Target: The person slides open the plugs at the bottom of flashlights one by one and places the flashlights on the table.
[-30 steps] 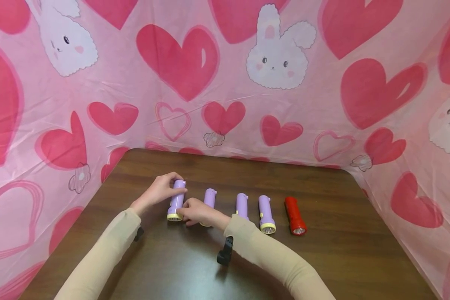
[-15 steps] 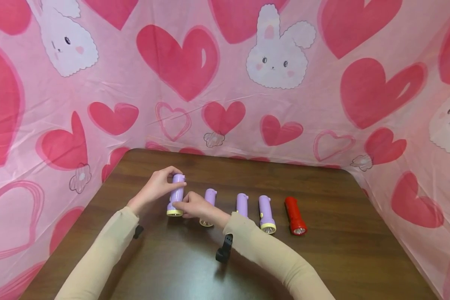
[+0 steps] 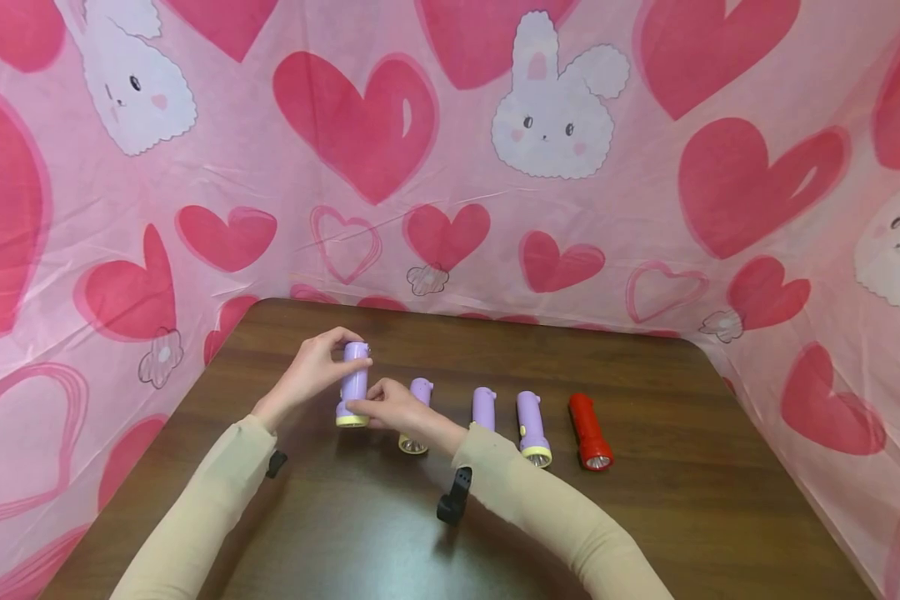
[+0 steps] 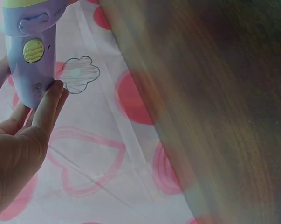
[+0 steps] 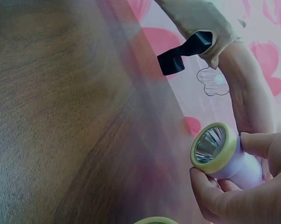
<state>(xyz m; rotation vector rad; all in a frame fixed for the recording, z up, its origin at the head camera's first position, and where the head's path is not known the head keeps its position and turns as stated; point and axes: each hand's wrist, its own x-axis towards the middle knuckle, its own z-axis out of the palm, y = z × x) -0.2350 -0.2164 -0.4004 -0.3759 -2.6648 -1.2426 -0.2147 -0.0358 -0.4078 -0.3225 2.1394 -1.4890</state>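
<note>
A purple flashlight [image 3: 353,385] with a yellow lens ring is lifted off the dark wooden table [image 3: 390,533], nearly upright with the lens end down. My left hand [image 3: 311,375] grips its tail end [image 4: 30,56] from the left. My right hand [image 3: 386,408] pinches its lens end [image 5: 214,149] with thumb and fingers. To the right lie three more purple flashlights [image 3: 417,414] [image 3: 483,408] [image 3: 532,427] and a red flashlight [image 3: 589,432] in a row, lenses toward me.
Pink cloth with red hearts and white bunnies [image 3: 555,108] walls the table at the back and both sides. A black strap clip [image 3: 453,496] hangs from my right sleeve, and another [image 3: 273,463] from the left.
Both hands have raised the leftmost purple flashlight from lying on the table and tipped it more upright. The other flashlights have not moved.
</note>
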